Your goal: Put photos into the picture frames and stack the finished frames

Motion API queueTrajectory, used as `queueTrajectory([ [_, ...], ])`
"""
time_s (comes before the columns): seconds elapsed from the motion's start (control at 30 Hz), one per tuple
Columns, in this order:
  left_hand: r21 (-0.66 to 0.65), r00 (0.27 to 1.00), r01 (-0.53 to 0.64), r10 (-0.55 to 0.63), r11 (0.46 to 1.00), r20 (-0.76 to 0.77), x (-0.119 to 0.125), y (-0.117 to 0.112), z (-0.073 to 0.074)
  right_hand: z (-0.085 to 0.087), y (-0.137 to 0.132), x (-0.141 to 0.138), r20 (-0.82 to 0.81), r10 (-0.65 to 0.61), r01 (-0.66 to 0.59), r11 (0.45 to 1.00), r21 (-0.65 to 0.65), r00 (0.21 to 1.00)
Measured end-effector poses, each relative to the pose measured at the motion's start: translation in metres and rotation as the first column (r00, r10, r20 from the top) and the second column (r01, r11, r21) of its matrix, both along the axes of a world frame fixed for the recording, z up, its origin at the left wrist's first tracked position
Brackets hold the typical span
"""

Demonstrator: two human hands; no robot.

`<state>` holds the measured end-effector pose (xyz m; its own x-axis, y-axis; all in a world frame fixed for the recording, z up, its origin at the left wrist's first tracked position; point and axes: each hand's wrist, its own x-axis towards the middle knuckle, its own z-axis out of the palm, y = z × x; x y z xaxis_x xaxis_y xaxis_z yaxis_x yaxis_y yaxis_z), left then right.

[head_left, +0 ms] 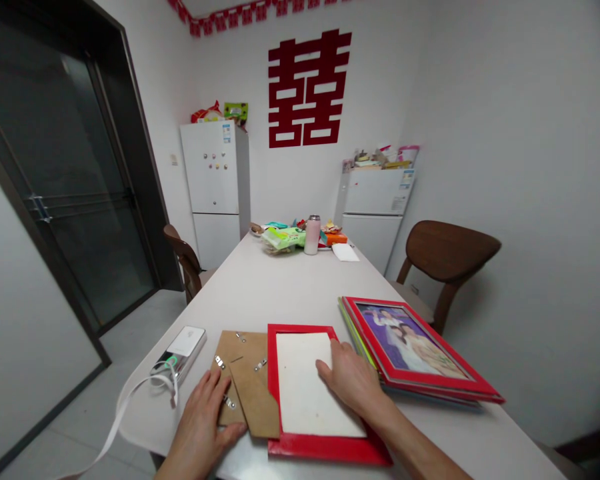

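Note:
A red picture frame (300,448) lies face down near the front edge of the white table (285,287), with a white sheet (305,387) set inside it. My right hand (353,380) rests flat on the sheet's right side, fingers stretched out. To the frame's left lies a brown backing board (247,377) with small metal clips and a folded stand. My left hand (203,417) lies flat on its lower left corner, fingers apart.
A stack of red frames (415,350) with a photo on top lies to the right. A white power bank (180,350) with a white strap sits on the left. Snack packs and a bottle (312,235) stand at the far end. Wooden chairs (447,257) flank the table.

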<state>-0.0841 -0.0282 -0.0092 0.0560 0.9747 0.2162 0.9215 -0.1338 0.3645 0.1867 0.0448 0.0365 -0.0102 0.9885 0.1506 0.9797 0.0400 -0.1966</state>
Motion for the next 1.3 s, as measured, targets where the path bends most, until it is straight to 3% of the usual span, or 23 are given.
queueTrajectory([
  [0.07, -0.017, 1.0, -0.006, 0.006, 1.0, -0.007, 0.001, -0.001, 0.0, 0.003, -0.006, -0.008, -0.027, 0.063, -0.061, 0.996, 0.057, 0.998],
  [0.13, -0.027, 1.0, -0.025, 0.025, 0.999, -0.009, 0.001, -0.001, 0.0, 0.006, -0.017, -0.023, -0.094, 0.216, -0.209, 0.974, 0.086, 0.972],
  [0.23, -0.015, 0.999, -0.036, 0.036, 0.999, -0.009, 0.0, -0.002, -0.002, 0.007, -0.039, -0.055, -0.188, 0.46, -0.46, 0.887, 0.047, 0.868],
  [0.4, 0.059, 1.0, 0.011, -0.009, 0.998, -0.02, -0.004, -0.001, -0.011, 0.001, -0.053, -0.101, -0.175, 0.502, -0.499, 0.864, 0.065, 0.847],
  [0.6, 0.129, 0.999, 0.038, -0.034, 0.991, -0.033, -0.006, -0.001, -0.018, -0.005, -0.037, -0.117, -0.281, 0.465, -0.462, 0.883, 0.08, 0.84],
  [0.7, 0.246, 0.997, 0.068, -0.056, 0.967, -0.055, -0.004, -0.002, -0.005, 0.005, -0.036, -0.112, -0.424, 0.451, -0.446, 0.887, 0.117, 0.786],
  [0.83, 0.428, 0.99, 0.133, -0.1, 0.894, -0.099, 0.007, -0.006, 0.03, 0.038, -0.043, -0.09, -0.526, 0.522, -0.491, 0.845, 0.211, 0.672],
  [0.97, 0.468, 0.99, 0.137, -0.133, 0.873, -0.042, 0.033, -0.01, 0.056, 0.061, -0.052, -0.056, -0.555, 0.544, -0.507, 0.829, 0.237, 0.629],
  [1.03, 0.438, 0.984, 0.148, -0.178, 0.887, 0.029, 0.05, -0.01, 0.057, 0.062, -0.054, -0.037, -0.552, 0.524, -0.507, 0.838, 0.199, 0.649],
  [1.13, 0.339, 0.962, 0.171, -0.232, 0.925, 0.147, 0.077, -0.008, 0.048, 0.053, -0.051, -0.009, -0.506, 0.493, -0.509, 0.853, 0.118, 0.708],
  [1.3, 0.011, 0.953, 0.221, -0.218, 0.975, 0.211, 0.108, -0.004, 0.033, 0.03, -0.045, 0.02, -0.326, 0.435, -0.448, 0.893, 0.04, 0.839],
])
